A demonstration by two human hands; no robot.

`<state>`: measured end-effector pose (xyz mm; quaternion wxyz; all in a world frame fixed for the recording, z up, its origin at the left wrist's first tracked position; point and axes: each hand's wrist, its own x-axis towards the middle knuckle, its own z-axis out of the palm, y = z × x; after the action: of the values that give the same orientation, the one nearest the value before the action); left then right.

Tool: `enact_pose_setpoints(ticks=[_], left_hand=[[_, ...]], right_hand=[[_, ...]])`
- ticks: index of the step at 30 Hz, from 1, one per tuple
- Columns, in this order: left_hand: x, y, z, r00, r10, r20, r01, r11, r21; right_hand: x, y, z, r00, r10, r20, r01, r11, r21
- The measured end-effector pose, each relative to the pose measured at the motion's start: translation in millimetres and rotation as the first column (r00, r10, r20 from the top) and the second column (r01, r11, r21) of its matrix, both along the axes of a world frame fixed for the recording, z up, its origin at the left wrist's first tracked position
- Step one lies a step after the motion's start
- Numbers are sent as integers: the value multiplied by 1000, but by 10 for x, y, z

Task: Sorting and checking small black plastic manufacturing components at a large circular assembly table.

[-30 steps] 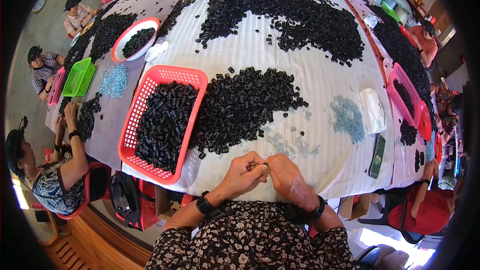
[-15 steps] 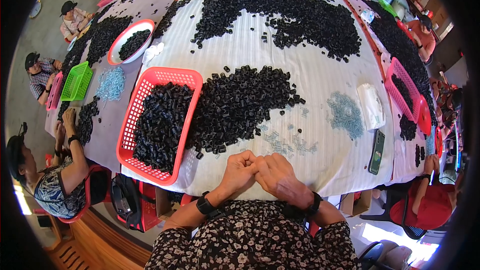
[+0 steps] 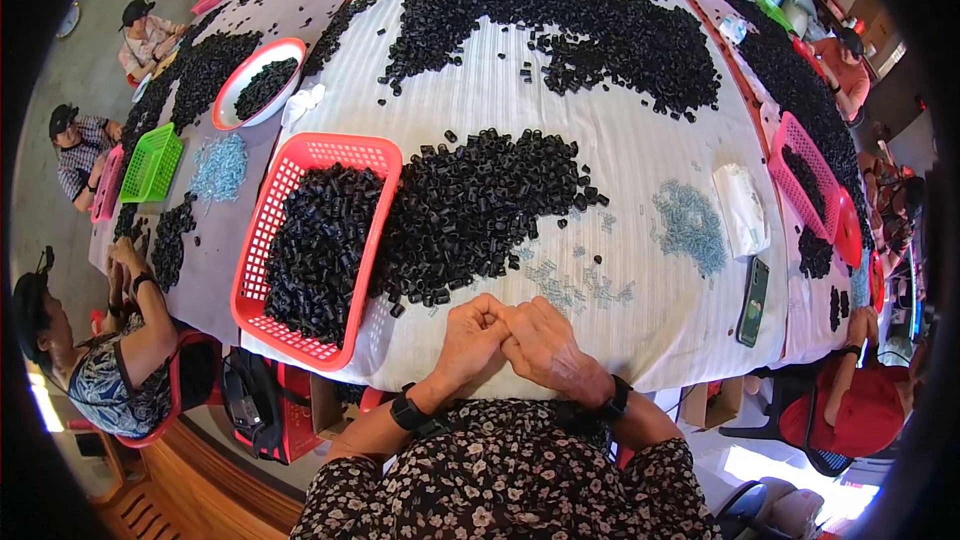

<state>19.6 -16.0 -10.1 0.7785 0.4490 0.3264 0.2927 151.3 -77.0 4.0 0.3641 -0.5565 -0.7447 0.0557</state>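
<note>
My left hand (image 3: 468,338) and my right hand (image 3: 544,342) meet at the table's near edge, fingers closed and pressed together. Whatever they pinch is hidden by the fingers. Just beyond them lies a heap of small black ring-like plastic parts (image 3: 480,210). A few small clear bluish pieces (image 3: 575,285) are scattered right in front of my right hand, and a larger pile of such clear pieces (image 3: 690,228) sits farther right. To the left, a red-pink plastic basket (image 3: 246,280) holds many more black parts.
A green phone (image 3: 753,302) and a white tissue pack (image 3: 741,208) lie at the right. A white basin with a red rim (image 3: 224,100) and a green basket (image 3: 152,162) stand at the left. A long mass of black parts (image 3: 560,15) covers the far table. Other people sit along both sides.
My hands have shifted slightly up and to the left, still closed together. At the left, a co-worker's hands have moved down over the table edge.
</note>
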Motion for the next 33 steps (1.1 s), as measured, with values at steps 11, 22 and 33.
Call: enact_pose_setpoints(ticks=[11, 22, 33], left_hand=[[-773, 541, 546, 854, 520, -15, -459, 767, 449], [-1486, 897, 419, 376, 869, -322, -91, 380, 920], [-156, 498, 386, 884, 399, -242, 135, 278, 951]], right_hand=[[605, -12, -8, 937, -341, -71, 327, 933, -151], [564, 346, -162, 939, -263, 219, 296, 946, -131], [519, 206, 18, 928, -355, -115, 324, 919, -223]])
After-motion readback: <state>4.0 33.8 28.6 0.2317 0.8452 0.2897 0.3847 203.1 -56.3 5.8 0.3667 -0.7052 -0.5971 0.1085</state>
